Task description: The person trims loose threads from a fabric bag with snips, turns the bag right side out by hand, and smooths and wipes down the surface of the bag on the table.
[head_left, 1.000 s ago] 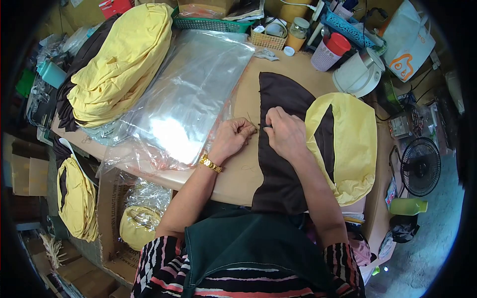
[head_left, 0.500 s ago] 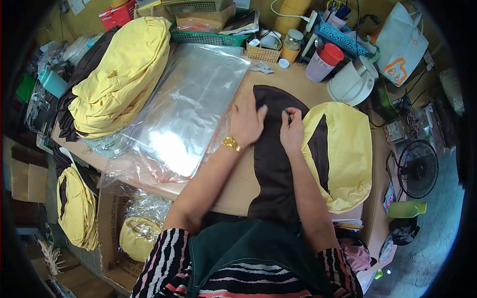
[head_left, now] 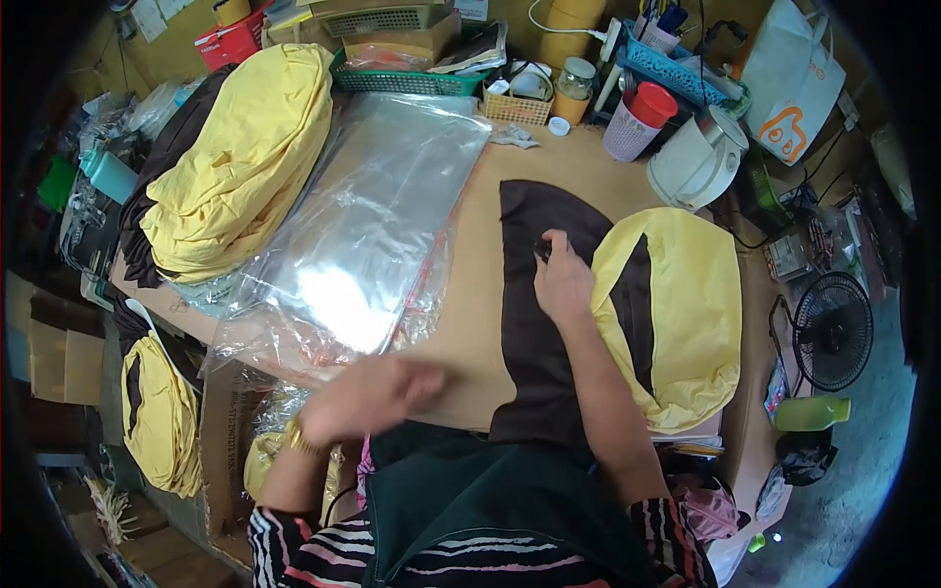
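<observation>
My right hand (head_left: 565, 281) is over the dark brown fabric panel (head_left: 534, 333), fingers closed around a small dark object (head_left: 542, 251) whose kind I cannot make out. The panel lies on the table with a curved far edge, its near end reaching my apron. Right beside that forearm is a puffy yellow fabric piece (head_left: 691, 314) with a dark brown strip in its opening. My left hand (head_left: 372, 397) hovers near the table's front edge, blurred by motion, apart from the panel; its finger state is unclear.
Clear plastic bags (head_left: 372, 216) lie left of the panel. A heap of yellow fabric (head_left: 245, 157) is behind them at left. Baskets, a jar (head_left: 576, 78) and a white pitcher (head_left: 691, 162) line the back. A black fan (head_left: 831, 328) stands at right; a cardboard box (head_left: 227, 441) is below left.
My left hand has left the brown panel and moved down and left toward the table's front edge. My right hand has shifted slightly nearer and left, still closed.
</observation>
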